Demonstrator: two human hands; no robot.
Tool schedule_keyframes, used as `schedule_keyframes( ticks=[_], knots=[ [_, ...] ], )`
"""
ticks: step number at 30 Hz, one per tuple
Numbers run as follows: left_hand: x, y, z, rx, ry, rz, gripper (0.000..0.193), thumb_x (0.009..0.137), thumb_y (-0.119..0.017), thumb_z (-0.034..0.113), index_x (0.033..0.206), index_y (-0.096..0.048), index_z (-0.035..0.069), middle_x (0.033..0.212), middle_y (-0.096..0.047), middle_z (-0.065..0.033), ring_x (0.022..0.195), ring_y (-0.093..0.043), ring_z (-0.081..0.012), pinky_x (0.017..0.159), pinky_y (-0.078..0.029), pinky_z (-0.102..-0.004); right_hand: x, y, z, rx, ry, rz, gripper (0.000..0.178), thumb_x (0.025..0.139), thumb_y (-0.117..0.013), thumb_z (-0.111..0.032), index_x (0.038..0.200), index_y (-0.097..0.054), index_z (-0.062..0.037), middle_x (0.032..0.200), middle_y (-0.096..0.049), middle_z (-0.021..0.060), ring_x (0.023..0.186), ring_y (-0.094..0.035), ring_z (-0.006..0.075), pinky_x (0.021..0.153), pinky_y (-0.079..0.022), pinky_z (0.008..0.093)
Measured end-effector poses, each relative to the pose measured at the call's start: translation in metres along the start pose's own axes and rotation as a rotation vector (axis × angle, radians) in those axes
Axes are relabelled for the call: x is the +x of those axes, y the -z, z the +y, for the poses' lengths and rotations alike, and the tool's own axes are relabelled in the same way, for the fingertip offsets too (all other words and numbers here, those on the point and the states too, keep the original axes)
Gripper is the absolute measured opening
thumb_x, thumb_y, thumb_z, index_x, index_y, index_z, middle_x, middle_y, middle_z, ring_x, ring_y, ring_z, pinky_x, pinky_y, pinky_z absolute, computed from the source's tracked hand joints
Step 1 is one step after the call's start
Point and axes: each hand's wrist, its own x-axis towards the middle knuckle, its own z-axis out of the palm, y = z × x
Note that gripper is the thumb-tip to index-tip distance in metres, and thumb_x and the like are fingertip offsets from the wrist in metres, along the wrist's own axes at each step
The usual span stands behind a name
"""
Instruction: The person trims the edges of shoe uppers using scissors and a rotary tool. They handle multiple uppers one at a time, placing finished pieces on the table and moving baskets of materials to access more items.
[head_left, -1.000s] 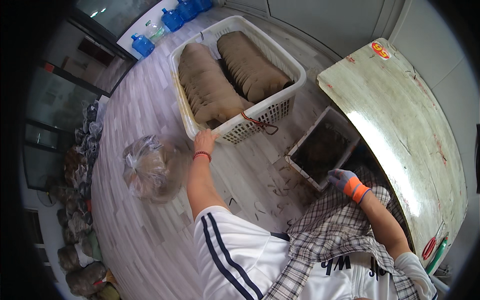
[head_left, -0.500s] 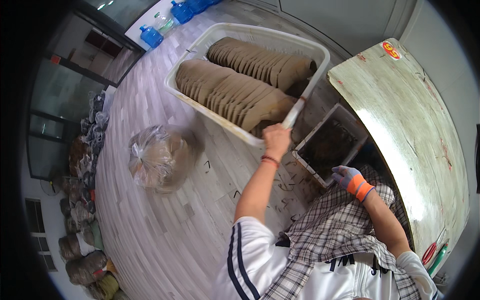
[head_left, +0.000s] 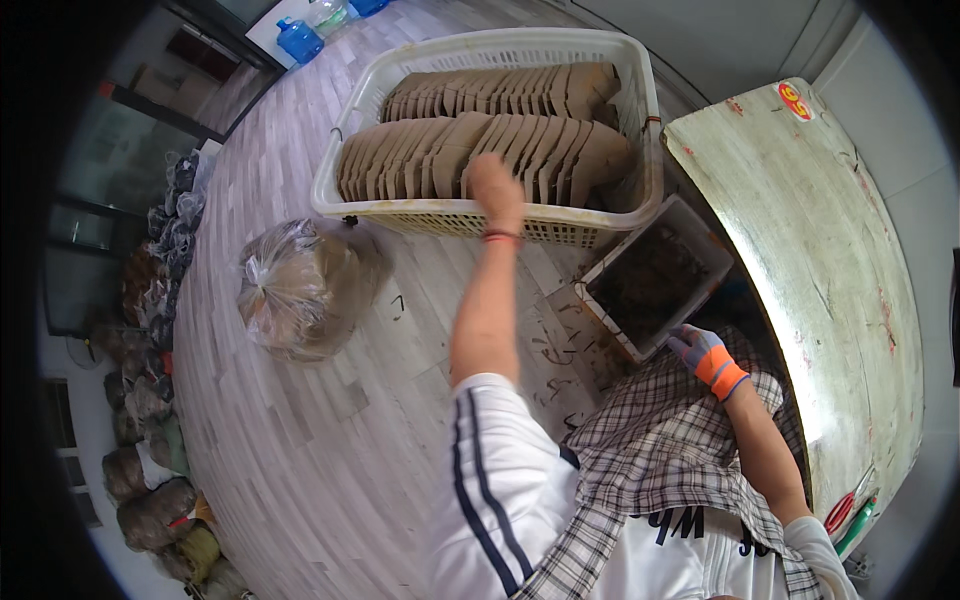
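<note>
Under left grip (head_left: 496, 188) | brown pieces (head_left: 405, 160), near row | inside white basket (head_left: 405, 208)

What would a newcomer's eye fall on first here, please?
Probably the white basket at top centre, holding two rows of brown pieces, the bare left hand over the nearer row. Next, the orange-cuffed glove on the right hand, beside the bin, then the clear bag at left.

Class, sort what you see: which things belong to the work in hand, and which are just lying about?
In hand:
- white basket
- brown pieces in two rows inside it, left hand at the near row

Apparently lying about:
- tied clear bag
- blue bottle
- red-handled scissors
</note>
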Motion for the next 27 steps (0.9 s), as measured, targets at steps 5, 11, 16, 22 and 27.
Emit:
schedule_keyframes(
  ticks=[5, 11, 16, 22, 27],
  knots=[
    [-0.002, 0.108, -0.153, 0.574, 0.055, -0.682, 0.044, 0.088, -0.053, 0.014, 0.131, -0.047, 0.01, 0.14, -0.044, -0.0157, 0.139, -0.027, -0.0315, 0.115, -0.018, -0.0482, 0.002, -0.009, 0.001, 0.086, -0.067, -0.037, 0.038, 0.091, -0.059, -0.03, 0.117, -0.061, -0.0025, 0.103, -0.068, 0.0179, 0.096, -0.066, 0.0302, 0.083, -0.052, 0.0332],
    [0.037, 0.123, -0.147, 0.495, -0.029, -0.913, 0.05, 0.08, -0.07, 0.033, 0.122, -0.056, 0.009, 0.118, -0.056, -0.013, 0.12, -0.046, -0.031, 0.103, -0.035, -0.0426, 0.001, -0.001, -0.011, 0.033, -0.125, -0.066, 0.039, 0.09, -0.06, -0.031, 0.118, -0.061, -0.0042, 0.104, -0.068, 0.018, 0.098, -0.065, 0.0314, 0.084, -0.051, 0.0343],
    [0.026, 0.125, -0.152, 0.425, -0.151, -0.755, 0.043, 0.079, -0.067, 0.044, 0.1, -0.065, 0.007, 0.1, -0.059, -0.0132, 0.103, -0.051, -0.0316, 0.092, -0.042, -0.0426, -0.005, 0.005, -0.012, 0.037, -0.142, -0.047, 0.037, 0.09, -0.059, -0.033, 0.115, -0.063, -0.0048, 0.102, -0.068, 0.019, 0.096, -0.065, 0.0327, 0.083, -0.051, 0.036],
    [-0.012, 0.127, -0.107, 0.425, -0.334, -0.628, 0.045, 0.079, -0.063, 0.049, 0.091, -0.062, 0.006, 0.087, -0.054, -0.0121, 0.088, -0.051, -0.0319, 0.079, -0.04, -0.044, -0.004, 0.006, -0.014, 0.025, -0.093, -0.02, 0.034, 0.089, -0.059, -0.031, 0.112, -0.064, -0.0051, 0.099, -0.068, 0.0193, 0.094, -0.065, 0.0335, 0.082, -0.051, 0.036],
    [-0.063, 0.116, -0.048, 0.478, -0.316, -0.539, 0.046, 0.081, -0.06, 0.051, 0.088, -0.06, 0.006, 0.085, -0.053, -0.0122, 0.086, -0.051, -0.0309, 0.075, -0.04, -0.0439, -0.004, 0.002, -0.005, -0.026, -0.034, 0.017, 0.036, 0.091, -0.061, -0.031, 0.114, -0.062, -0.003, 0.094, -0.069, 0.0165, 0.087, -0.067, 0.0292, 0.077, -0.052, 0.0334]
  ],
)
